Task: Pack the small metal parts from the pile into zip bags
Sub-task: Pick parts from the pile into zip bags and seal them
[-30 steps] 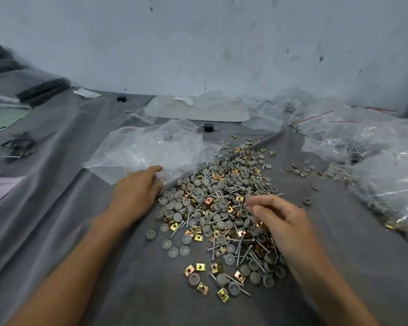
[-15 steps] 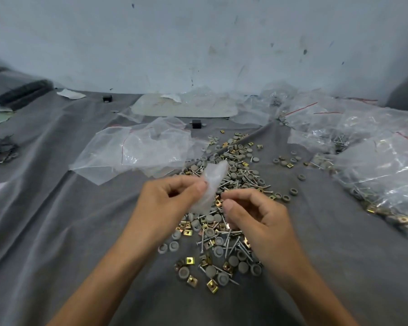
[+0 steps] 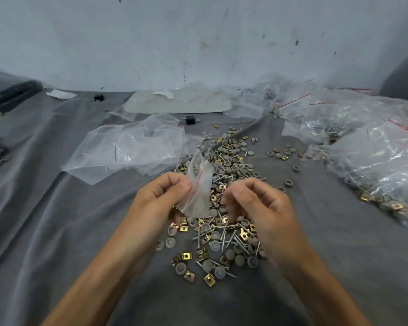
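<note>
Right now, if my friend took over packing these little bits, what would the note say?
Left hand pinches a small zip bag above the pile. Right hand is curled beside the bag; whether it holds parts is unclear. Empty bags lie to the left, filled bags to the right. Done: several bags filled. Left: fill this bag, then pack the rest of the pile.

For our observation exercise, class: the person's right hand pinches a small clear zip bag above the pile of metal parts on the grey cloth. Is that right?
No. The head view shows the left hand pinches the small clear zip bag above the pile of metal parts on the grey cloth; the right hand is curled beside it.
</note>
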### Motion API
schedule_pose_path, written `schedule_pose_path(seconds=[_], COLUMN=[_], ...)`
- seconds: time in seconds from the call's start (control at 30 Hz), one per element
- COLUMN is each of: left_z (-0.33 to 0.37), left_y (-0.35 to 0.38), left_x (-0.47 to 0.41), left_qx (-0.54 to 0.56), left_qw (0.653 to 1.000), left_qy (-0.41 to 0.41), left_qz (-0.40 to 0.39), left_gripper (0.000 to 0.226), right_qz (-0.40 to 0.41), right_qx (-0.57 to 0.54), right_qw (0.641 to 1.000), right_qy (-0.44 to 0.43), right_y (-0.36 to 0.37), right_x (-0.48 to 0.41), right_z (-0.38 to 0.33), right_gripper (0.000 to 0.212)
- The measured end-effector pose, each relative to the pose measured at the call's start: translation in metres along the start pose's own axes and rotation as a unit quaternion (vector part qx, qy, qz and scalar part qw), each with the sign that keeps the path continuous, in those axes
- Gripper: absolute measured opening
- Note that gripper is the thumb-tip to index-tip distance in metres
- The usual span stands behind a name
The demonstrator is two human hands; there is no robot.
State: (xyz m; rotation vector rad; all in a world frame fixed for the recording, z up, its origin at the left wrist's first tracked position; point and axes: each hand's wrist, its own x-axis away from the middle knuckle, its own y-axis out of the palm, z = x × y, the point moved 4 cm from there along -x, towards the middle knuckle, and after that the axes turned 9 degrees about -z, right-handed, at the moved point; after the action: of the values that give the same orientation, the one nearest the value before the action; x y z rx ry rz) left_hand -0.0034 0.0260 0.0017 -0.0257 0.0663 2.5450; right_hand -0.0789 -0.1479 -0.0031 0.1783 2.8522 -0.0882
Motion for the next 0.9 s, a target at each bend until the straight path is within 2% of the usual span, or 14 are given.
schedule_pose_path(seconds=[0.07,0.1,0.17,0.2,0.27,0.33,0.43,0.53,0.63,0.7,0.8,0.9], left_z=[-0.001,-0.002,-0.001,0.0,0.004,0.007,0.009,0.006,0.005,0.002,-0.003,-0.006], left_y=[0.003,0.006,0.012,0.014,0.015,0.011,0.004,0.006,0.008,0.005,0.002,0.005], left_x=[0.001,0.001,0.002,0.002,0.003,0.003,0.004,0.005,0.005,0.004,0.003,0.003], left_qx=[0.094,0.152,0.23,0.247,0.253,0.246,0.163,0.08,0.025,0.016,0.022,-0.006], left_qw=[0.995,0.986,0.968,0.963,0.961,0.965,0.984,0.994,0.998,0.999,0.996,0.991], left_qy=[-0.003,-0.009,-0.015,-0.011,0.004,0.019,0.019,-0.003,-0.017,-0.035,-0.084,-0.124], left_qz=[-0.04,-0.062,-0.094,-0.105,-0.108,-0.091,-0.074,-0.071,-0.046,-0.025,-0.018,-0.048], left_gripper=[0.027,0.037,0.04,0.038,0.032,0.032,0.017,0.014,0.007,0.016,0.022,0.023], right_qz=[0.05,0.062,0.018,-0.02,-0.058,-0.022,0.048,0.049,0.033,0.019,-0.012,-0.05], right_qx=[0.016,0.001,-0.146,-0.232,-0.339,-0.376,-0.259,-0.112,-0.029,0.008,0.016,0.016], right_qw=[0.998,0.995,0.976,0.955,0.914,0.905,0.958,0.992,0.999,0.999,0.999,0.998], right_qy=[0.031,0.072,0.16,0.185,0.216,0.197,0.118,0.025,-0.029,-0.046,-0.051,-0.037], right_y=[-0.006,-0.008,-0.002,0.003,0.009,0.003,-0.016,-0.026,-0.031,-0.035,-0.039,-0.042], right_x=[-0.001,-0.002,-0.003,-0.003,-0.003,-0.005,-0.009,-0.008,-0.007,-0.006,-0.004,-0.002], right_z=[0.009,0.016,0.029,0.033,0.034,0.031,0.021,0.008,-0.001,-0.006,-0.01,-0.013], right_gripper=[0.027,0.042,0.069,0.071,0.059,0.045,0.022,0.013,0.01,0.011,0.012,0.017])
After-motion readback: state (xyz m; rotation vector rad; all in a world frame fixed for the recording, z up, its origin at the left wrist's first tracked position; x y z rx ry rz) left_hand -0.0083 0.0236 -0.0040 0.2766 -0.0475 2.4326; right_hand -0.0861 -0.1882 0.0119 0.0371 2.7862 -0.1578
